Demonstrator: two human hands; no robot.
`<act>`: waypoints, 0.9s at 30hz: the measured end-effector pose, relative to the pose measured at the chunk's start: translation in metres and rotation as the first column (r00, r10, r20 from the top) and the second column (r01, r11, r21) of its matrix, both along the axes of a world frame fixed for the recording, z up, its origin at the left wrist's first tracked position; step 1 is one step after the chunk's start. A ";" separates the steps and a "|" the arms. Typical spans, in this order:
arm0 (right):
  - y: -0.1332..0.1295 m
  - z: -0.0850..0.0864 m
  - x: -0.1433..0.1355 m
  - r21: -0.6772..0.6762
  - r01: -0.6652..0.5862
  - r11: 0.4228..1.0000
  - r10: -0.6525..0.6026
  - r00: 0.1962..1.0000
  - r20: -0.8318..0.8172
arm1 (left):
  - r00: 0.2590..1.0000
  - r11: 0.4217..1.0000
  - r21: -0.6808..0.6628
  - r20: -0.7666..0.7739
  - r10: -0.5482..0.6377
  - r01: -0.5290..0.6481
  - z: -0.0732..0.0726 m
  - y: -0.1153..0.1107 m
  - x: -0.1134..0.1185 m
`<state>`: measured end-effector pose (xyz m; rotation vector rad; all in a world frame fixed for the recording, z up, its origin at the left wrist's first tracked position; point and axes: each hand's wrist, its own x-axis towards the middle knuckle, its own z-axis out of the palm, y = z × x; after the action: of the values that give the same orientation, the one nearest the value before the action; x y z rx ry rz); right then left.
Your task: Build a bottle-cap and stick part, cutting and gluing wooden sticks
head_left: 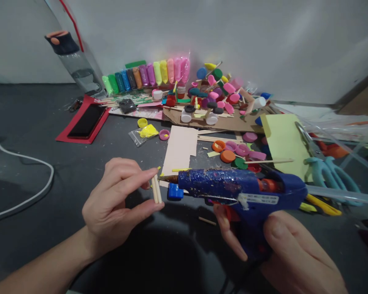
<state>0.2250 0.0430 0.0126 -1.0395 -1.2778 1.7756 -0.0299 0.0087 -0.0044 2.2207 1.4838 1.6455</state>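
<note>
Between thumb and fingertips, my left hand (119,200) pinches a few short wooden sticks (156,190) set side by side, held upright above the table. A blue hot glue gun (217,183) is in my right hand (291,245), its fingers wrapped round the handle near the red trigger. The gun's metal nozzle (168,179) points left and is at the upper part of the sticks; I cannot tell whether it touches them. A clear glue stick (340,193) juts out of the gun's back end. Just below the nozzle is a small blue piece (175,191).
A pale card (180,147) lies behind the hands. Bottle caps (228,156) and light blue scissors (331,175) are to the right. Coloured clay packs (144,75) stand at the back. A phone (87,120), a water bottle (79,65) and a white cable (27,155) are on the left.
</note>
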 end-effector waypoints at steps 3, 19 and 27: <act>0.001 0.003 -0.002 -0.011 0.022 1.000 -0.022 1.000 0.018 | 1.000 1.000 0.013 0.013 -0.003 0.002 -0.002 0.000 -0.001; 0.003 0.001 -0.004 0.031 0.039 0.999 -0.039 0.999 0.010 | 1.000 1.000 0.030 0.009 0.003 -0.003 -0.002 0.000 -0.001; 0.001 -0.001 -0.001 0.026 0.044 0.999 -0.044 0.999 0.006 | 0.999 1.000 0.017 0.034 -0.015 0.014 -0.004 -0.001 -0.003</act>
<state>0.2242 0.0438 0.0117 -1.0523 -1.2692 1.7203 -0.0330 0.0079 -0.0085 2.1949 1.4477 1.6893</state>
